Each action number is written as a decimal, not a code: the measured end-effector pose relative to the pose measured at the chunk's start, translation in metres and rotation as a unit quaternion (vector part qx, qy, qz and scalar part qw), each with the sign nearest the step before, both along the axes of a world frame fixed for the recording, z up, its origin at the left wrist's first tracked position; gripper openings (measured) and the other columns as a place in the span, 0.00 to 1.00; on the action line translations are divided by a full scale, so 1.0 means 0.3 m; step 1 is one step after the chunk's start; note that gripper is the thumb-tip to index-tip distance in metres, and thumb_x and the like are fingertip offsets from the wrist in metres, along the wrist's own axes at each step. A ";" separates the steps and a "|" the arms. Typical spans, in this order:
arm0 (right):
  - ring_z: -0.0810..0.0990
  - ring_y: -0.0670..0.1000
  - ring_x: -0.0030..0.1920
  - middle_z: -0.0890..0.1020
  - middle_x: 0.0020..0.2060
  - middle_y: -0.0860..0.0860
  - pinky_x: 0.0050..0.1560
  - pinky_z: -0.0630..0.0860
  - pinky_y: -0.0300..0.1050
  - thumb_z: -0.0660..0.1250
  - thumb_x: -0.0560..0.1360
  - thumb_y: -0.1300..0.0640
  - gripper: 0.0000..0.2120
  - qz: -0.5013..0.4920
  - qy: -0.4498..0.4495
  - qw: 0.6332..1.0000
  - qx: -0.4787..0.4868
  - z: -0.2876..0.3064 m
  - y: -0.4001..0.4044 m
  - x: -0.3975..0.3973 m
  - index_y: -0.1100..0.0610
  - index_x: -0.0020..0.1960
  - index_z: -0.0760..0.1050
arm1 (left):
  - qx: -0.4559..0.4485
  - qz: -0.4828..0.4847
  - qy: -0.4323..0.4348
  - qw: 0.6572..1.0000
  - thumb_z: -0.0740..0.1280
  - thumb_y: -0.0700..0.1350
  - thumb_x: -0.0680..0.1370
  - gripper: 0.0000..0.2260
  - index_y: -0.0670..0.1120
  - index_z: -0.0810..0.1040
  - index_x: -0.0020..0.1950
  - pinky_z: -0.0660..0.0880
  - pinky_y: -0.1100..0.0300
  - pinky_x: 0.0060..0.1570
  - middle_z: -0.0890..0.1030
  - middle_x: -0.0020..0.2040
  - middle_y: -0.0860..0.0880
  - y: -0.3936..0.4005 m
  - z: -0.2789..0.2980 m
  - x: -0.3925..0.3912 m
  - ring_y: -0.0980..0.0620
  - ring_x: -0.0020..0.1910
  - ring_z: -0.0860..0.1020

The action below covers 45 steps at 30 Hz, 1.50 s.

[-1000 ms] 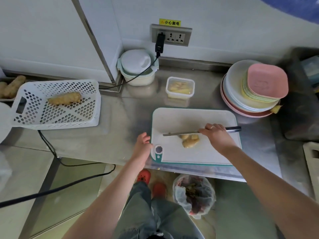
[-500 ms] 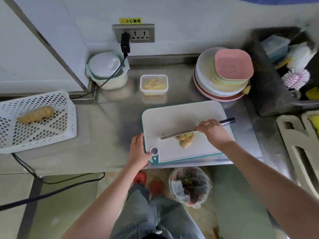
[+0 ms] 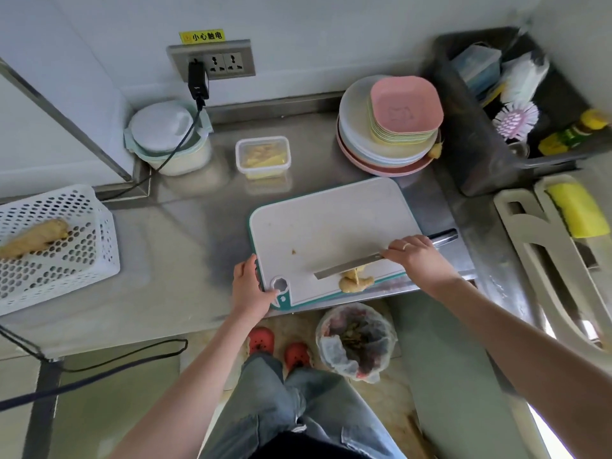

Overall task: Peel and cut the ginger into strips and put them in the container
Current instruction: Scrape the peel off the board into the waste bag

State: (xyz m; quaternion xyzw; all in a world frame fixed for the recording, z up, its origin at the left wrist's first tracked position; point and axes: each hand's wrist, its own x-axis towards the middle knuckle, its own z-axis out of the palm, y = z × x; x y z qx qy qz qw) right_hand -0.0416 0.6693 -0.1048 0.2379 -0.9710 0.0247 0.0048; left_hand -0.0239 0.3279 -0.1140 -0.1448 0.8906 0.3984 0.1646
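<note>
Two hands: both at the board (image 3: 331, 220), which lies on the worktop (image 3: 185, 233).
Left hand (image 3: 248, 286): fingers wrapped on the board's near-left corner, beside the handle hole.
Right hand (image 3: 417, 256): fingers closed round the knife (image 3: 351, 266) grip; blade lies low, tip pointing left.
Ginger (image 3: 356, 281): on the board's near edge, touching the blade, just above the bin (image 3: 357, 339) on the floor.
Container (image 3: 263, 157): well behind the board, open, yellow strips inside.
Basket (image 3: 56, 256): far left, one more ginger root in it.
Change: the board has been slewed, its near-right edge now overhangs the worktop; ginger has gone with it.
Meaning: likely scraping peel into the bin; cutting of this piece not yet begun.
Risk: ginger may slide off with the waste.
</note>
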 end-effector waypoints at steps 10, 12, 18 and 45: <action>0.79 0.58 0.45 0.82 0.44 0.53 0.51 0.66 0.50 0.70 0.64 0.70 0.17 0.028 0.057 0.998 -0.003 0.008 0.149 0.192 0.56 0.50 0.81 | 0.016 0.017 -0.013 1.000 0.73 0.35 0.70 0.37 0.46 0.60 0.74 0.69 0.70 0.36 0.65 0.65 0.46 0.002 0.016 -0.004 0.53 0.48 0.70; 0.80 0.58 0.44 0.83 0.44 0.53 0.51 0.66 0.50 0.67 0.65 0.68 0.16 0.041 0.076 0.996 0.006 0.011 0.163 0.217 0.57 0.50 0.82 | 0.015 0.016 -0.015 1.000 0.73 0.35 0.70 0.37 0.46 0.60 0.74 0.69 0.68 0.42 0.64 0.65 0.46 0.003 0.019 -0.001 0.53 0.49 0.70; 0.80 0.61 0.44 0.82 0.46 0.56 0.49 0.70 0.54 0.73 0.62 0.75 0.23 -0.091 0.069 0.992 -0.056 0.083 0.063 0.109 0.58 0.53 0.82 | 0.020 0.017 -0.011 1.000 0.74 0.34 0.69 0.38 0.43 0.60 0.75 0.70 0.58 0.59 0.65 0.65 0.43 0.010 0.026 0.000 0.45 0.59 0.72; 0.81 0.54 0.43 0.83 0.44 0.48 0.52 0.66 0.45 0.79 0.52 0.73 0.31 0.083 -0.034 0.996 0.008 0.056 0.181 0.176 0.50 0.50 0.84 | 0.076 0.036 -0.033 0.996 0.70 0.30 0.71 0.37 0.47 0.59 0.75 0.69 0.63 0.54 0.66 0.65 0.46 -0.012 0.005 0.004 0.54 0.50 0.69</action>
